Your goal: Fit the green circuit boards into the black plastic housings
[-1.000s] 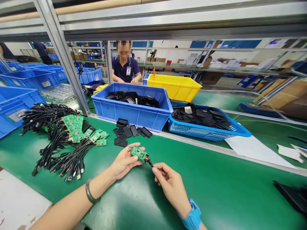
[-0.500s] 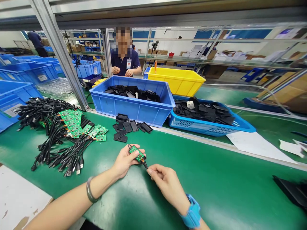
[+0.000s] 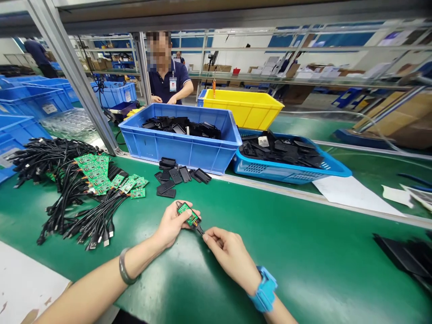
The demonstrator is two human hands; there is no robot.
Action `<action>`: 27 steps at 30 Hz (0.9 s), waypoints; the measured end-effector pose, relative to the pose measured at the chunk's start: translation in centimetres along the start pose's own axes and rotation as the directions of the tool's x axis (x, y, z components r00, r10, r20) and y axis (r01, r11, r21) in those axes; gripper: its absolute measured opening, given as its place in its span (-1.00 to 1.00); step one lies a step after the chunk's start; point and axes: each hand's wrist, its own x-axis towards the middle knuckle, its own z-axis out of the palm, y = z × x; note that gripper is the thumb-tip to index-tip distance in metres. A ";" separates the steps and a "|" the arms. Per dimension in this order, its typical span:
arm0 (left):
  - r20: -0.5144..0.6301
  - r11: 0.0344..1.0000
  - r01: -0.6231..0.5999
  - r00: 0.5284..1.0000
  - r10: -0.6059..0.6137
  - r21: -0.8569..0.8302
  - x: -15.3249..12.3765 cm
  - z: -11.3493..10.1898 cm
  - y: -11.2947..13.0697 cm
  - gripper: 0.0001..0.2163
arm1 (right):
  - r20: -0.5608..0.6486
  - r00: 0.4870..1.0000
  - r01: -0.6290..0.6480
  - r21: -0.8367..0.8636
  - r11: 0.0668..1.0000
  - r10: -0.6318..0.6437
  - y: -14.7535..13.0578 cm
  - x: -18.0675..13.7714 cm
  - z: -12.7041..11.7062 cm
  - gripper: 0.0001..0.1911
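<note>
My left hand (image 3: 172, 223) grips a small green circuit board (image 3: 187, 213) seated in a black casing, thumb on top of it. My right hand (image 3: 227, 254) pinches the black cable (image 3: 200, 230) that leaves the board's near end. Both hands hover just above the green belt (image 3: 303, 252). A pile of green boards with black cables (image 3: 84, 184) lies to the left. Several loose black casing halves (image 3: 175, 177) lie beyond my left hand.
A blue bin (image 3: 178, 137) and a blue basket (image 3: 290, 162) full of black casings stand behind the belt, with a yellow bin (image 3: 241, 108) further back. A person in a dark shirt (image 3: 167, 81) works opposite. White paper (image 3: 351, 193) lies at right, blue crates (image 3: 20, 117) at left.
The view has shifted so both hands sit slightly higher and left in frame. The board has turned a little in my left hand; my right fingers have closed in nearer to its cable end.
</note>
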 end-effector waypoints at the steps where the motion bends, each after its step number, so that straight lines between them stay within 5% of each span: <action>1: -0.002 1.000 0.001 1.000 -0.001 0.003 0.0 0.0 0.0 -0.60 | 0.006 1.000 0.008 -0.019 1.000 -0.007 0.0 0.0 0.0 -0.64; 8: 0.015 0.999 -0.041 0.999 0.041 0.006 0.0 0.2 -0.4 -0.59 | -0.087 0.993 0.066 -0.099 0.993 -0.074 0.2 0.1 0.1 -0.68; 19: 0.079 0.962 -0.211 0.977 0.201 0.171 -0.5 0.3 -0.8 -0.71 | -0.003 1.000 -0.016 0.089 0.996 0.016 0.4 0.2 1.2 -0.62; 27: 0.106 0.995 -0.091 0.991 0.085 0.050 -0.6 0.3 -0.5 -0.65 | -0.112 0.994 0.030 0.262 0.965 0.000 0.7 0.4 2.4 -0.65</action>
